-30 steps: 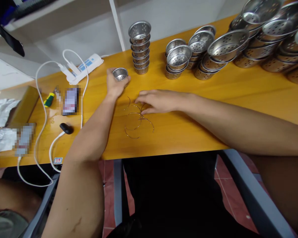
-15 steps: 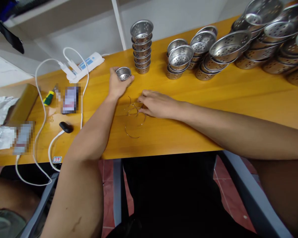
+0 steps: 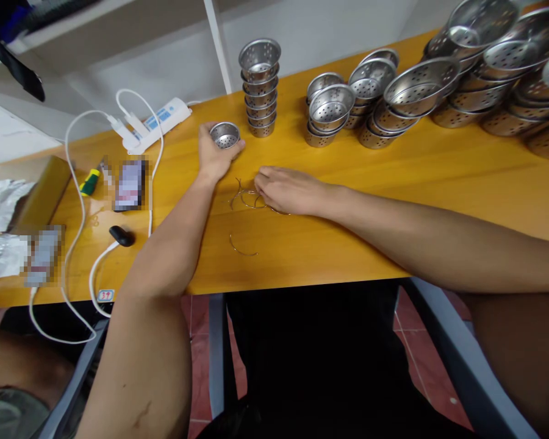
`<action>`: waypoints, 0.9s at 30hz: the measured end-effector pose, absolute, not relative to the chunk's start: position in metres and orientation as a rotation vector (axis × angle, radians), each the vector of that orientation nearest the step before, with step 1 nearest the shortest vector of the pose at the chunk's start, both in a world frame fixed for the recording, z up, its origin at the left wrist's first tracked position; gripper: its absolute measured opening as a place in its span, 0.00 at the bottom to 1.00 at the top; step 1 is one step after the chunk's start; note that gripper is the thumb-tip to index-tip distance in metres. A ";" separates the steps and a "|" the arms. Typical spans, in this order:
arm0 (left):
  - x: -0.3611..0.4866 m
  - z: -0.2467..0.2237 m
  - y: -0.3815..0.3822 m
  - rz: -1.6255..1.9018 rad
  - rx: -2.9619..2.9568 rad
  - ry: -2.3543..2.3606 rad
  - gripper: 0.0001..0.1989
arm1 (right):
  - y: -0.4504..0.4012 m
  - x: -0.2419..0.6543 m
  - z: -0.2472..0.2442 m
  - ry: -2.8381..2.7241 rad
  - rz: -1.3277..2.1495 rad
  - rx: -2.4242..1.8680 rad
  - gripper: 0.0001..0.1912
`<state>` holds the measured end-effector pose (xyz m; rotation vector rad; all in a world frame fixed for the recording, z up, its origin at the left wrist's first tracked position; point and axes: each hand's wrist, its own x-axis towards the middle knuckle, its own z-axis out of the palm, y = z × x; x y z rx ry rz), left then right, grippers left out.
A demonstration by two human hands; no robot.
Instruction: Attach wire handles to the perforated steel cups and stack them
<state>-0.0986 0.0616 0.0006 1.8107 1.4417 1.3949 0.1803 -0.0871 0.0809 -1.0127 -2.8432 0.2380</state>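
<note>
One perforated cup [image 3: 226,140] stands mouth-up on the counter [image 3: 329,250], clasped by the curled left hand [image 3: 214,157] apparently to steady it, while the right hand [image 3: 283,189] hovers bunched at curved wires [image 3: 251,206], its grip hidden.

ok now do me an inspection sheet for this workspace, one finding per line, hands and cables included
Surface: wooden tabletop, number tag at its near edge.
Job's things: perforated metal cup, upright; cluster of curved wires; single curved wire lying apart, nearer the person; cup stacks along the back.
Clutter: phone, yellow-and-green handle, open box, all on the left.
Hands: left hand around the cup; right hand at the wire cluster, fingertips hidden, grip unclear.
Cables: white cables around the power strip; one hangs below the near edge.
Surroundings: chair, red floor tiles, another person at lower left.
</note>
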 end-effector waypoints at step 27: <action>-0.076 0.026 0.035 1.253 1.744 1.245 0.44 | -0.032 0.203 0.048 -2.185 0.613 -0.852 0.15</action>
